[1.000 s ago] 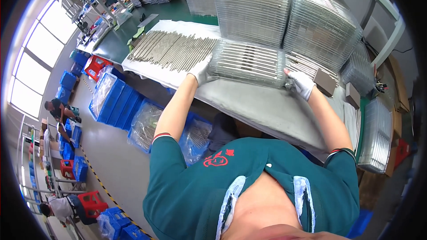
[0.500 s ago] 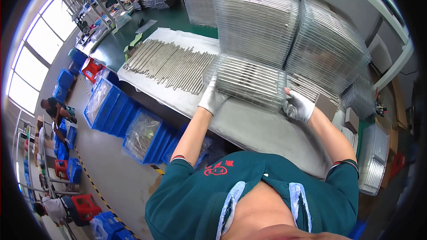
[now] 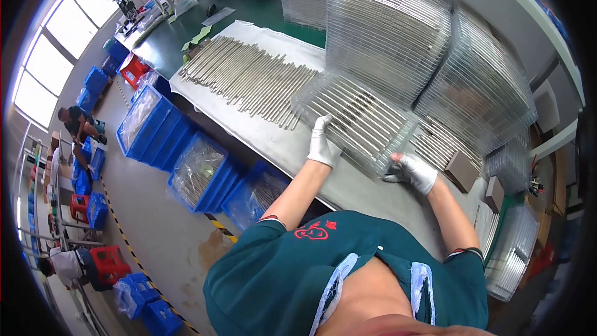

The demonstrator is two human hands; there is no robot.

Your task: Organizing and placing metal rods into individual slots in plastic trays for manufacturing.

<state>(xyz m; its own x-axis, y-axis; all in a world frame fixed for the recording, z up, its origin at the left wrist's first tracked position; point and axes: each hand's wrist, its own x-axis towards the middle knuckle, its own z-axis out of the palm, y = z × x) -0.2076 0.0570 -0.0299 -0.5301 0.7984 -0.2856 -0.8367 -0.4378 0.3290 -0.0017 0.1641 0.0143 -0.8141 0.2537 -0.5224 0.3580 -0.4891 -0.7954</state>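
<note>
A clear plastic tray [image 3: 348, 111] loaded with a row of shiny metal rods is between my two white-gloved hands, over the near side of the cloth-covered table. My left hand [image 3: 323, 144] is closed on its near long edge, thumb up against the side. At the near right corner, my right hand [image 3: 415, 173] grips the tray with its fingers partly hidden beneath; one bare fingertip shows. Left of the tray, many loose metal rods [image 3: 249, 81] lie side by side on the white cloth [image 3: 214, 112]. More rods [image 3: 438, 143] lie just right of the tray.
Tall stacks of filled clear trays [image 3: 385, 37] rise behind, with another stack [image 3: 479, 81] to the right. A small grey-brown block [image 3: 461, 172] sits near my right hand. Blue crates [image 3: 149, 130] with bagged rods stand on the floor at left. A seated person [image 3: 78, 124] is farther off.
My view has shifted and turned. The tray now sits more slanted, its right end nearer me. My left hand has moved from the tray's left end along its near edge.
</note>
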